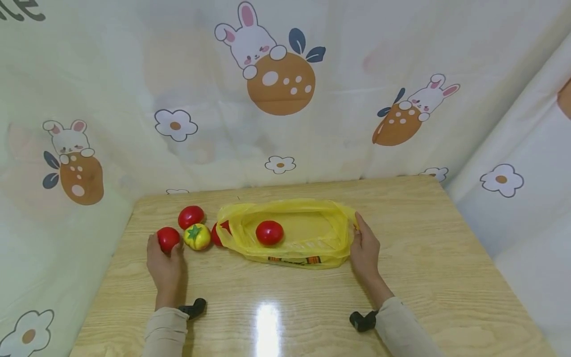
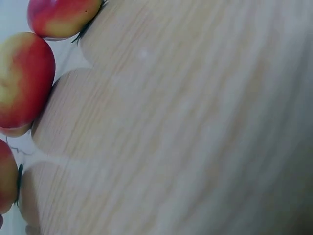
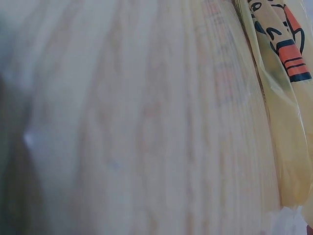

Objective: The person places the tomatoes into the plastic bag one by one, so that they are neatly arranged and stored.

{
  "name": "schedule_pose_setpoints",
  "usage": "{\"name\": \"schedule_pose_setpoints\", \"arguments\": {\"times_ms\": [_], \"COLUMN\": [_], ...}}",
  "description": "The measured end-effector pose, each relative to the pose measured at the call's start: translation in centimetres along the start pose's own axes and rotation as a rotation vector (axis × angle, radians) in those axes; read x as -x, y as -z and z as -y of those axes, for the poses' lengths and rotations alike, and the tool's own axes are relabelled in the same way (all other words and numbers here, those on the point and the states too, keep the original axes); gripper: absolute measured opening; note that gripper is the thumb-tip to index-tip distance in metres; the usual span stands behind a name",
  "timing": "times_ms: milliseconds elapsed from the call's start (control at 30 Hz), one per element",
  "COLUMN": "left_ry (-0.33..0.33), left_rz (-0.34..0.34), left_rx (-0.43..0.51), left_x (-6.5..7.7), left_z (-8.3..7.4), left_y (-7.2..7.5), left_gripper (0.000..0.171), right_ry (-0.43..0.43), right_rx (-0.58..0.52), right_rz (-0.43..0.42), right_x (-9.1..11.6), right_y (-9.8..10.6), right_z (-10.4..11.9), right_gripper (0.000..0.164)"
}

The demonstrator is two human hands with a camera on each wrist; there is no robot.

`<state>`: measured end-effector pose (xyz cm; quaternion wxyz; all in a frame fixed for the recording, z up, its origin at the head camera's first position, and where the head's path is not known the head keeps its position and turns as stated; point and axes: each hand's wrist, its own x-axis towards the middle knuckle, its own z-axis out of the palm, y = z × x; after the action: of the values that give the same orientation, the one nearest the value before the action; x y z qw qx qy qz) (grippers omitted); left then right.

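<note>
At the table's left side my left hand (image 1: 164, 270) grips a red tomato (image 1: 169, 239), thumb on one side and fingers on the other. Beside it sit a yellow tomato (image 1: 197, 237) with a green star-shaped top and another red tomato (image 1: 191, 217). My right hand (image 1: 368, 252) holds the right edge of a yellow plastic bag (image 1: 290, 257), which lies with its mouth wide. One tomato (image 1: 269, 232) is inside it; a further red tomato (image 1: 217, 236) is partly hidden at its left end. In the left wrist view, the tomatoes (image 2: 27, 81) show red fading into yellow.
The wooden table (image 1: 223, 307) ends at a curtain (image 1: 200, 163) printed with rabbits and flowers. Black wrist mounts (image 1: 193, 309) stick out from both sleeves. The printed side of the bag (image 3: 288, 122) appears at the right of the right wrist view.
</note>
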<state>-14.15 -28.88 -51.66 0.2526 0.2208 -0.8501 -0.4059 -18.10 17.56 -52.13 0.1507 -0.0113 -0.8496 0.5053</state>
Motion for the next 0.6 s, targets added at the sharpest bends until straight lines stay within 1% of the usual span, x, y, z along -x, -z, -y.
{"name": "schedule_pose_setpoints", "arguments": {"times_ms": [100,200,433,600], "left_ry": [-0.023,-0.035,-0.077,-0.063], "left_rz": [0.0,-0.017,-0.099,-0.104], "left_rx": [-0.008,-0.012,-0.019,-0.013], "left_x": [0.1,-0.2,-1.3,-1.7], "left_z": [0.0,0.0,-0.9,-1.6], "left_y": [0.1,0.2,0.6,0.9], "left_gripper": [0.062,0.062,0.06,0.061], "right_ry": [0.001,0.004,0.004,0.018], "right_rx": [-0.001,-0.009,-0.018,-0.013], "right_rz": [0.001,0.001,-0.002,-0.005], "right_x": [0.1,0.1,0.0,-0.1], "right_y": [0.0,0.0,-0.1,-0.1], "right_z": [-0.1,0.0,0.0,0.0], "right_gripper": [0.048,0.048,0.049,0.049]}}
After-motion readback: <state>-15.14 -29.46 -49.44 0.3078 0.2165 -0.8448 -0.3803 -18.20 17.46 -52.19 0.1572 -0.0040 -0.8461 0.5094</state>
